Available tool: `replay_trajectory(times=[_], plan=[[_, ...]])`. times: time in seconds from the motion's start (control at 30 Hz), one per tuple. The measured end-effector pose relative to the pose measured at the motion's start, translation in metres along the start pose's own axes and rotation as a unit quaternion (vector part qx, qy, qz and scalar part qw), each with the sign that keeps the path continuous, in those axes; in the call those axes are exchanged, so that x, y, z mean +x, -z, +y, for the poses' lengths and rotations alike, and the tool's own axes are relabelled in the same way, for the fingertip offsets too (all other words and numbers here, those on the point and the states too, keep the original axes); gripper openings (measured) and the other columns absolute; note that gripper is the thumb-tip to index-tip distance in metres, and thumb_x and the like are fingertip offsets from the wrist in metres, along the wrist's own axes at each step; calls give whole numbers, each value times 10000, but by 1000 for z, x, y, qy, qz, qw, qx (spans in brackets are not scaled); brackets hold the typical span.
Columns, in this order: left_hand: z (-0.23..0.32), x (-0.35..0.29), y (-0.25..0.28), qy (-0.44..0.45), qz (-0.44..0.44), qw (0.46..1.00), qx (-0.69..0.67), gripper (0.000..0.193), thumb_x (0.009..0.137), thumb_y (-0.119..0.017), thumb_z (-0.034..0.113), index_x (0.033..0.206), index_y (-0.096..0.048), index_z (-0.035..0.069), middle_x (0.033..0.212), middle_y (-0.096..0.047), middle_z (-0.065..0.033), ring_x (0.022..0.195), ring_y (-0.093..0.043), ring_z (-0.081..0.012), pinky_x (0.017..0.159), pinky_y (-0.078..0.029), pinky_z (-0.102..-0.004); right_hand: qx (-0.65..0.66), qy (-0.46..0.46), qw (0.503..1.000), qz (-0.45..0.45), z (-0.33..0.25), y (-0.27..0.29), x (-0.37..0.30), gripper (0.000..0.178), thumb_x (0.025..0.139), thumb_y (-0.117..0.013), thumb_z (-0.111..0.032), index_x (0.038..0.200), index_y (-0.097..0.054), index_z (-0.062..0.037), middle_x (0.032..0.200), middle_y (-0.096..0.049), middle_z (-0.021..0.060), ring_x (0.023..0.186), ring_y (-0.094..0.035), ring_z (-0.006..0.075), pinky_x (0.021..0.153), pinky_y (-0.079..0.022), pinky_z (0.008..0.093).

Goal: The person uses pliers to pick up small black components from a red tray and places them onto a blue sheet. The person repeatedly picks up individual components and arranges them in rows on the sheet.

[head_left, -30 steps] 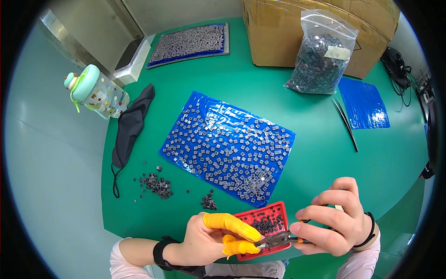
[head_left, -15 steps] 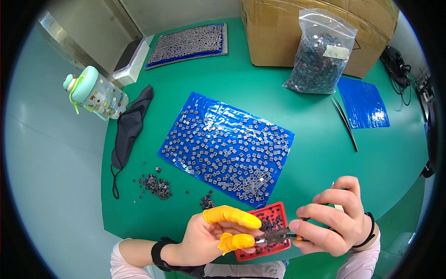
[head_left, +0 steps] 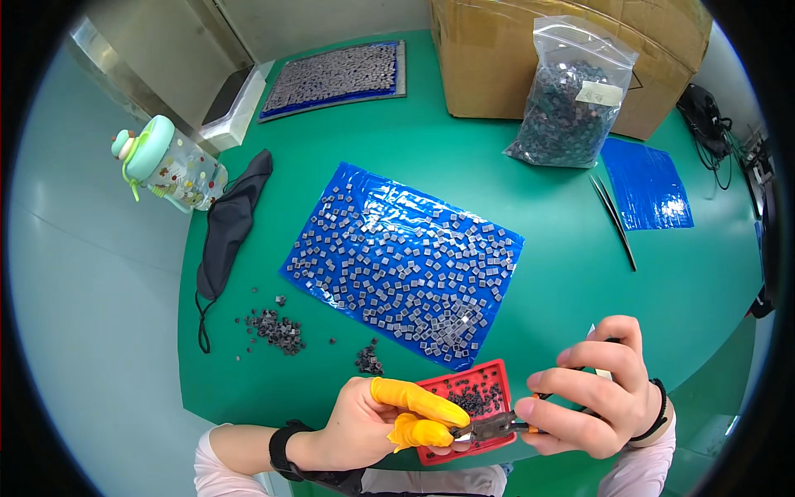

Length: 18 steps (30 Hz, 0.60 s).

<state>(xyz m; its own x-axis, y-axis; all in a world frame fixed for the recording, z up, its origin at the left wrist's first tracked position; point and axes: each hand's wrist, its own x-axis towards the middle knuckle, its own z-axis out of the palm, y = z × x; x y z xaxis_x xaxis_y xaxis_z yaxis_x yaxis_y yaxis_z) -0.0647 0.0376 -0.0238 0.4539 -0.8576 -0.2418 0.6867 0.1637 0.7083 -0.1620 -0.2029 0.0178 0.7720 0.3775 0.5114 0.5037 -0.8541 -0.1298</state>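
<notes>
My left hand [head_left: 360,427] wears yellow finger cots [head_left: 422,402] on the thumb and index finger. These two fingers are pinched together at the jaws of the cutting pliers [head_left: 494,427]; whatever small piece they grip is mostly hidden. My right hand [head_left: 592,406] is wrapped round the pliers' handles, which show some orange, and the jaws point left. Beneath the pliers lies a shallow red tray [head_left: 502,374] with many tiny black bits in it. Just beyond the tray, a blue sheet [head_left: 352,178] carries many small grey square pieces.
Loose dark pieces lie in a larger pile [head_left: 277,331] and a smaller pile [head_left: 368,359] at left. A black mask [head_left: 228,232] and bottle [head_left: 178,170] stand farther left. Tweezers [head_left: 614,222], another blue sheet [head_left: 650,186], a filled bag [head_left: 563,112] and a carton [head_left: 484,70] are right.
My left index finger has come down toward the thumb, closing the gap at the pliers' jaws. More of the red tray's far part shows. The right hand keeps nearly the same place.
</notes>
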Motion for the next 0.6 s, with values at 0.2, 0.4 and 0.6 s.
replay_trajectory(times=[0.2,0.4,0.6], plan=[[3,4,-2,13,34,999,-23,205,832,-690,28,996,-648,-87,937,-676,-202,848,-689,-262,709,-592,-332,9,3,1000,17,-2,3,0,217,797,-687,-332,978,-658,-216,938,-621,-33,821,-528,169,683,-382,366],[19,9,-12,-18,97,991,85,168,796,-721,28,903,-654,-84,809,-681,-213,733,-701,-284,595,-596,-345,29,79,994,-70,1,-2,3,243,791,-684,-303,1011,-679,-201,979,-613,-21,879,-540,156,712,-420,340],[55,7,-10,-97,35,863,495,255,743,-743,-3,992,-718,48,906,-714,-48,724,-674,-117,579,-527,-241,45,64,989,-123,5,-9,5,340,772,-691,-273,1090,-644,-162,1012,-580,10,982,-564,193,757,-432,373]])
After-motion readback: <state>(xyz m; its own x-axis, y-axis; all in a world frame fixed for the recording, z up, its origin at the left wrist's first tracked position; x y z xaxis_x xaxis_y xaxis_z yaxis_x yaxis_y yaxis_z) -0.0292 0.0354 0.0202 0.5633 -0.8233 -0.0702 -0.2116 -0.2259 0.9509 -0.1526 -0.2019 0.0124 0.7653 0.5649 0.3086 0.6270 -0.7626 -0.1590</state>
